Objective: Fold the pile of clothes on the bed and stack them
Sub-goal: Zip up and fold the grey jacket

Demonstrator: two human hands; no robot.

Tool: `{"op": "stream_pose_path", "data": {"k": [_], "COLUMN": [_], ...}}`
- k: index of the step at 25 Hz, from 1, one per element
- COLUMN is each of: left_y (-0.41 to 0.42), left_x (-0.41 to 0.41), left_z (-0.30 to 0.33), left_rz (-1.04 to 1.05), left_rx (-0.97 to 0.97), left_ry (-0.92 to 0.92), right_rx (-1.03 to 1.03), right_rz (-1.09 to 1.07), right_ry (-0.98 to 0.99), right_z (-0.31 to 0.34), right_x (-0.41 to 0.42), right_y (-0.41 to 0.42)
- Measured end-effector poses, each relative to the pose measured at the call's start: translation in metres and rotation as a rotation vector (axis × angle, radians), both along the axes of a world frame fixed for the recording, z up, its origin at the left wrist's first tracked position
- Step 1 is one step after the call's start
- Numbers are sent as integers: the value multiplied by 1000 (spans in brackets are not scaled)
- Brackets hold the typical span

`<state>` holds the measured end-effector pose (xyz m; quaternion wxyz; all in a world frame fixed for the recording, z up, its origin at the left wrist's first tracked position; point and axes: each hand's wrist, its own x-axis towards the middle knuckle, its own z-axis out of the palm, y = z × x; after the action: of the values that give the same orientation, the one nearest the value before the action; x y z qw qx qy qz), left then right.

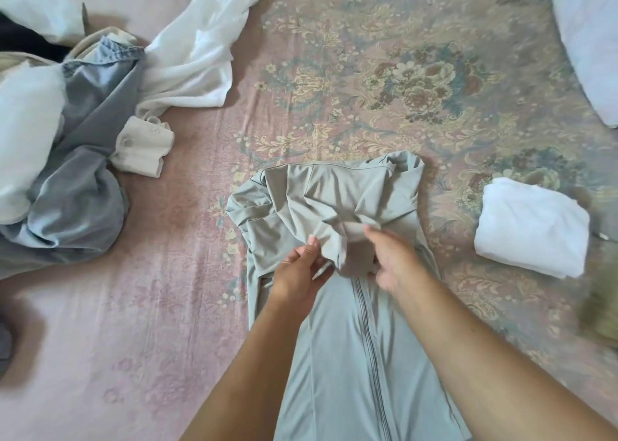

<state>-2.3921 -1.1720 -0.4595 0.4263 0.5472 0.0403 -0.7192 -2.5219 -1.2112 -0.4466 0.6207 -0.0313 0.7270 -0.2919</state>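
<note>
Mid-bed near the front edge: grey zip jacket (334,307), bunched hood pinched by left hand (301,270), right hand (394,256) blurred, apparently loosely gripping; slippery cloth likely to slump, spoiling fold

Zip jacket (337,340): smooth matt grey-green knit cloth. Right of it, folded white garment (531,227): soft matt cloth. Bedsheet (140,307): matt woven floral print.

One zip jacket (337,323), one folded white garment (531,226), one unfolded clothes pile (77,113), two hands.
</note>
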Motion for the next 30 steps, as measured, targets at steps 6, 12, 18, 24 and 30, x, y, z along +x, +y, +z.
{"op": "stream_pose_path", "data": {"k": [6,12,18,24,30], "left_y": [6,-1,-12,-11,8], "left_x": [0,-10,-18,-21,-23], "left_z": [-10,-12,0,7,8], "left_rz": [347,341,410,214,4], "left_rx": [-91,45,-71,-115,-70], "left_ry": [301,327,441,342,-242], "right_rx": [-120,-48,0,-132,-348], "right_rz": [-553,-517,-311,149,141], "right_ry": [-444,-528,-469,-62,-15], "right_z": [-9,-13,-6,1,-1], "right_x": [-17,-16,-1,15,13], "right_y": [-10,1,2,8,7]}}
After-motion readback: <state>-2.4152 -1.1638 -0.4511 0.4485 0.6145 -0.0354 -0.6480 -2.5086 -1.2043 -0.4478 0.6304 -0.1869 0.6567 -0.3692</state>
